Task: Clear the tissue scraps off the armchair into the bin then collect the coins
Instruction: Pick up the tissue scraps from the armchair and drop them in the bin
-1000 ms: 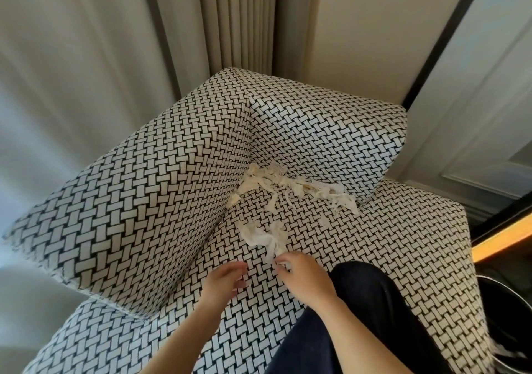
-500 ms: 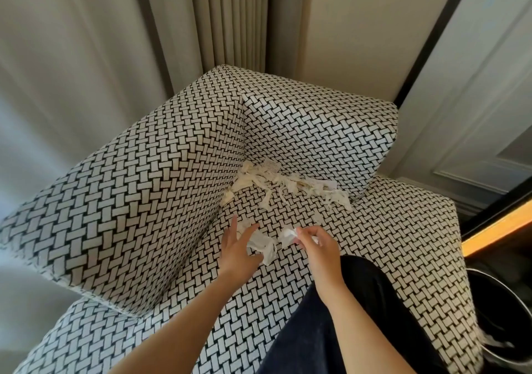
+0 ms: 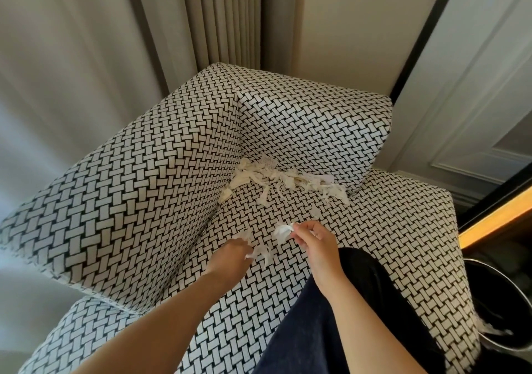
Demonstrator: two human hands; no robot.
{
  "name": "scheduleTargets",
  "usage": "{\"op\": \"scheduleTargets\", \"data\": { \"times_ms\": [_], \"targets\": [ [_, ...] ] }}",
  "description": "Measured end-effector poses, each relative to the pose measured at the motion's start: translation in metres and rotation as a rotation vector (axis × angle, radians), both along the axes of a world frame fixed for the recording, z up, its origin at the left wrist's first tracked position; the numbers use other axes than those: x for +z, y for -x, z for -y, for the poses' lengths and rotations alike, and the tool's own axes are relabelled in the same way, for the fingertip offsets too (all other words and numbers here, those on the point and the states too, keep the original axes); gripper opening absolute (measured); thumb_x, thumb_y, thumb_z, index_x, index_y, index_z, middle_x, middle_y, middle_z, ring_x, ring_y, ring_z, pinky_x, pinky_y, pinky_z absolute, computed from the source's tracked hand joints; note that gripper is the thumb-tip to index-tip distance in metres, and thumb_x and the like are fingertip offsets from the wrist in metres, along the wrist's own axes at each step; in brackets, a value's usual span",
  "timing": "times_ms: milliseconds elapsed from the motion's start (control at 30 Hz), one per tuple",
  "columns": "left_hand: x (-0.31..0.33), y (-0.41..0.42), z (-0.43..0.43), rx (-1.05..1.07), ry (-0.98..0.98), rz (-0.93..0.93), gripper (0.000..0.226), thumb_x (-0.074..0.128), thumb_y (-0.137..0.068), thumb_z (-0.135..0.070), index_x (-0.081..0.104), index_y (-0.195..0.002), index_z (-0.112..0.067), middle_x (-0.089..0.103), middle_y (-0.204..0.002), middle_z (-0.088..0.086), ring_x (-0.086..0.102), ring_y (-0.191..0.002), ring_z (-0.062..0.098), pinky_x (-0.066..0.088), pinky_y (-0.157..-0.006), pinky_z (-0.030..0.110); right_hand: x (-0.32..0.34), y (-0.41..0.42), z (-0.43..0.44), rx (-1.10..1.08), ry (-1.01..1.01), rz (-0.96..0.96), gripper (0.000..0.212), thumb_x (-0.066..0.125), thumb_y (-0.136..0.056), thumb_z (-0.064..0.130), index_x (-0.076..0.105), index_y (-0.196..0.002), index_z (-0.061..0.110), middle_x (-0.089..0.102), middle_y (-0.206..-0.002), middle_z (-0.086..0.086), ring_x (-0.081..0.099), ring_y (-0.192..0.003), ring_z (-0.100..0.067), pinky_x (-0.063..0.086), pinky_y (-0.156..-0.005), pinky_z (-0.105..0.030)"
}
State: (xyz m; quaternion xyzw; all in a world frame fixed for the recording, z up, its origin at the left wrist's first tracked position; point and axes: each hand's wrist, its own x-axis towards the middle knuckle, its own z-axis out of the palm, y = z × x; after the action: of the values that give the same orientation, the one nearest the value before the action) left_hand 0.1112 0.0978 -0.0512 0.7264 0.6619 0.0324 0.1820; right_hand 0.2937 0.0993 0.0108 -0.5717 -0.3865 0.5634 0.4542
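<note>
Lying across the near seat edge, a dark trouser leg [image 3: 331, 316] is seen on the black-and-white woven armchair [image 3: 388, 230]. Just beyond it, the left hand [image 3: 230, 254] is closed on a white tissue scrap [image 3: 259, 252], which sticks out from under the curled fingers. Half a second ago those fingers were spread flat above it. Beside it, the right hand [image 3: 313, 241] is raised a little off the seat, and a second scrap [image 3: 281, 231] is pinched between thumb and fingertips, a hold kept from the earlier frame. A smaller loose scrap [image 3: 244, 234] is left on the seat just past the left hand.

Farther back, the main heap of tissue scraps [image 3: 288, 179] is gathered in the corner where seat, arm and backrest meet — unchanged, and well apart from both hands. At the right, a dark bin [image 3: 503, 301] with a metal rim is set just beside the chair. Pale curtains [image 3: 86, 57] are hung behind.
</note>
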Motion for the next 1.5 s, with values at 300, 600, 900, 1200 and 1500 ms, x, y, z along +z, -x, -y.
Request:
{"op": "scheduleTargets", "data": {
  "times_ms": [300, 600, 900, 1200, 1500],
  "targets": [
    [0.003, -0.004, -0.009, 0.074, -0.008, 0.144, 0.022, 0.056, -0.092, -0.027, 0.067, -0.11, -0.019, 0.064, -0.115, -0.004, 0.058, -0.1, 0.009, 0.047, -0.089, 0.022, 0.008, -0.008, 0.004, -0.076, 0.018, -0.18, 0.012, 0.06, -0.086, 0.004, 0.056, -0.076, 0.007, 0.065, -0.083, -0.009, 0.06, -0.087, -0.022, 0.045, -0.1, -0.043],
    [0.065, -0.073, -0.05, 0.184, 0.048, 0.536, 0.03, 0.066, -0.085, -0.017, 0.058, -0.114, -0.021, 0.063, -0.096, 0.0, 0.054, -0.063, 0.007, 0.041, -0.048, 0.012, 0.046, -0.082, 0.0, -0.247, -0.088, -0.443, 0.017, 0.054, -0.087, -0.004, 0.052, -0.073, 0.005, 0.06, -0.093, -0.011, 0.064, -0.092, -0.02, 0.047, -0.096, -0.034],
    [0.094, -0.211, -0.074, 0.222, 0.314, 0.9, 0.026, 0.064, -0.086, -0.01, 0.062, -0.113, -0.009, 0.063, -0.099, -0.001, 0.061, -0.082, 0.009, 0.055, -0.072, 0.02, 0.07, -0.216, 0.015, -0.372, -0.143, -0.083, 0.012, 0.06, -0.085, 0.003, 0.057, -0.075, 0.007, 0.06, -0.116, -0.011, 0.066, -0.101, -0.019, 0.048, -0.098, -0.038],
    [0.085, -0.376, -0.073, 0.238, 0.729, 0.969, 0.035, 0.053, -0.091, -0.004, 0.05, -0.126, -0.001, 0.056, -0.123, 0.017, 0.06, -0.103, 0.023, 0.056, -0.065, 0.019, 0.044, -0.351, 0.04, -0.456, -0.018, 0.486, 0.016, 0.066, -0.085, 0.02, 0.059, -0.078, 0.008, 0.062, -0.091, 0.008, 0.052, -0.092, -0.003, 0.035, -0.079, -0.02],
    [0.019, -0.518, -0.092, 0.252, 0.94, 0.954, 0.034, 0.05, -0.094, -0.009, 0.048, -0.128, -0.001, 0.059, -0.109, 0.012, 0.06, -0.097, 0.02, 0.05, -0.085, 0.026, -0.044, -0.465, 0.031, -0.53, 0.175, 0.466, 0.021, 0.066, -0.084, 0.02, 0.053, -0.069, 0.013, 0.06, -0.085, 0.005, 0.052, -0.087, -0.004, 0.037, -0.07, -0.019]
  ]
}}
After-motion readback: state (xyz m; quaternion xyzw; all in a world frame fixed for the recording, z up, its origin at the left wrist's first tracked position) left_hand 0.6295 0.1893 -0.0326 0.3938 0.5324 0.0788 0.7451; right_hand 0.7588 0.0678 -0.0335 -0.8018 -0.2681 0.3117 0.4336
